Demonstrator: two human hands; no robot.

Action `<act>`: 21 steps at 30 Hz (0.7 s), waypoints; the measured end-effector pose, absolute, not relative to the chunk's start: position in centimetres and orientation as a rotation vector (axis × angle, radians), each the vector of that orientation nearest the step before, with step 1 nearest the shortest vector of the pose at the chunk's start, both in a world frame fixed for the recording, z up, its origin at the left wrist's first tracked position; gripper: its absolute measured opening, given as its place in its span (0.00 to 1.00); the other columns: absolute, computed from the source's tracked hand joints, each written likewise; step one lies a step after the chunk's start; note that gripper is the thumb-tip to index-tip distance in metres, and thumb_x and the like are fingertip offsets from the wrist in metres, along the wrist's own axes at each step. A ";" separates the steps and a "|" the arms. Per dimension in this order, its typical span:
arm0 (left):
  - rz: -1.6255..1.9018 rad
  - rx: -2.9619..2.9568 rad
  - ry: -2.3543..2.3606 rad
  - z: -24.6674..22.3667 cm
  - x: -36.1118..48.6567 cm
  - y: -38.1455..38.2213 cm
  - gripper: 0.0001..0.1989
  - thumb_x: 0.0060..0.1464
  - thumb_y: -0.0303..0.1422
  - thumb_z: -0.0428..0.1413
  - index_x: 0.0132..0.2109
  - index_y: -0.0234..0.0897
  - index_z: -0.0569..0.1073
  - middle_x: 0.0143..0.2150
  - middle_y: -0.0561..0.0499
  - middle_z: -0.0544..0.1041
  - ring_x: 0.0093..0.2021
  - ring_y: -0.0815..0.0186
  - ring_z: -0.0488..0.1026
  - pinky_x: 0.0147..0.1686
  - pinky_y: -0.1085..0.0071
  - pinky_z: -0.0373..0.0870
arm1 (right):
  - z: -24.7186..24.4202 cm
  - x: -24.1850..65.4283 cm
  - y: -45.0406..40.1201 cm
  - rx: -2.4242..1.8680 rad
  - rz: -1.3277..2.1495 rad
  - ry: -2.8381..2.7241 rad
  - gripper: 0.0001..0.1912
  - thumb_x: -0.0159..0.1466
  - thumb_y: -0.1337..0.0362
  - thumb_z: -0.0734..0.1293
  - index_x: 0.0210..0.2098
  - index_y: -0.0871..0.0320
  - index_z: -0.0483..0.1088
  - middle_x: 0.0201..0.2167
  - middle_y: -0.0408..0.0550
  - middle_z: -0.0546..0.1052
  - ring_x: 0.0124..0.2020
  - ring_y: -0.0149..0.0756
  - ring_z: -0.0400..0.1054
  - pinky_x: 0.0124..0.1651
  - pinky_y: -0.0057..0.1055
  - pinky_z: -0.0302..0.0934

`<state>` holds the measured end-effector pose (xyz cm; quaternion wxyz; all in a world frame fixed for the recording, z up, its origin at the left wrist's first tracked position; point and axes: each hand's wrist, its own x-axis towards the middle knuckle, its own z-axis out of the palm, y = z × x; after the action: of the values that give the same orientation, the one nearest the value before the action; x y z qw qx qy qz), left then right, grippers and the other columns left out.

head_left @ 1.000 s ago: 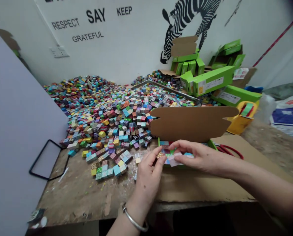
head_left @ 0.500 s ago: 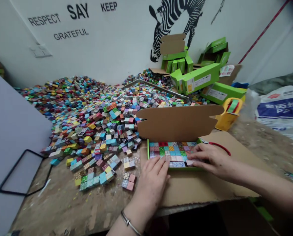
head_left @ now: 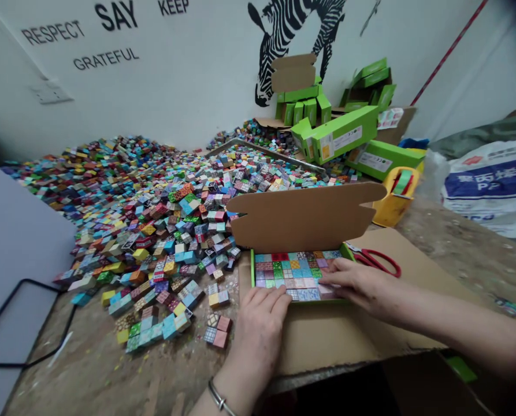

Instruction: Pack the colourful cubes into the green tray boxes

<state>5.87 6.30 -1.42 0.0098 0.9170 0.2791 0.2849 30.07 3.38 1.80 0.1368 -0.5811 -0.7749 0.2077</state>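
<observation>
While my left hand (head_left: 262,318) lies loosely spread, gripping nothing, at the near-left rim of the open green box (head_left: 318,303), light steadying should keep the patterned cubes (head_left: 292,273) square. My right hand (head_left: 364,287) is half closed at the near row's right end; whether it pinches a cube, I cannot tell. Heaped loose cubes (head_left: 188,219) lie leftward, the raised cardboard lid (head_left: 305,216) blocks reaching behind, and red-handled scissors (head_left: 386,267) crowd the right corner.

Single head-worn camera, looking forward and down over worktable (head_left: 457,254) toward wall (head_left: 175,81); hands near.
</observation>
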 end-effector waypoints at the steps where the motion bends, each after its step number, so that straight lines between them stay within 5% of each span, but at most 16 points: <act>1: 0.886 2.861 0.869 -1.4 5.9 6.3 0.13 0.60 0.21 0.46 0.46 0.35 0.72 0.45 0.45 0.78 0.42 0.62 0.74 0.41 0.62 0.70 | 2.1 30.3 3.6 -1.663 0.662 -2.241 0.09 0.62 0.64 0.60 0.31 0.56 0.72 0.32 0.48 0.71 0.32 0.34 0.64 0.35 0.31 0.59; 7: 0.930 2.848 0.855 -1.4 6.0 6.3 0.12 0.59 0.21 0.46 0.45 0.33 0.72 0.45 0.45 0.78 0.41 0.62 0.74 0.40 0.62 0.71 | 2.7 30.9 4.5 -1.652 0.939 -2.160 0.08 0.60 0.59 0.62 0.31 0.56 0.70 0.31 0.47 0.74 0.34 0.35 0.67 0.36 0.30 0.60; 14: 0.912 2.824 0.890 -1.2 6.1 6.2 0.14 0.60 0.21 0.45 0.45 0.35 0.73 0.43 0.46 0.79 0.40 0.63 0.75 0.40 0.62 0.71 | 2.2 30.5 5.4 -1.749 1.139 -2.049 0.04 0.52 0.67 0.64 0.28 0.55 0.70 0.26 0.42 0.73 0.27 0.31 0.64 0.28 0.26 0.57; 21: 0.907 2.811 0.900 -1.6 6.2 6.1 0.11 0.62 0.24 0.45 0.43 0.34 0.72 0.44 0.47 0.79 0.40 0.62 0.75 0.40 0.62 0.71 | 1.6 31.2 5.5 -1.763 0.951 -2.224 0.08 0.52 0.72 0.61 0.25 0.55 0.69 0.25 0.42 0.74 0.28 0.33 0.66 0.31 0.28 0.58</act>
<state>6.16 6.07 -1.63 0.0267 0.9100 0.2913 0.2937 31.22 5.48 1.65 0.0740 -0.5874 -0.7411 0.3168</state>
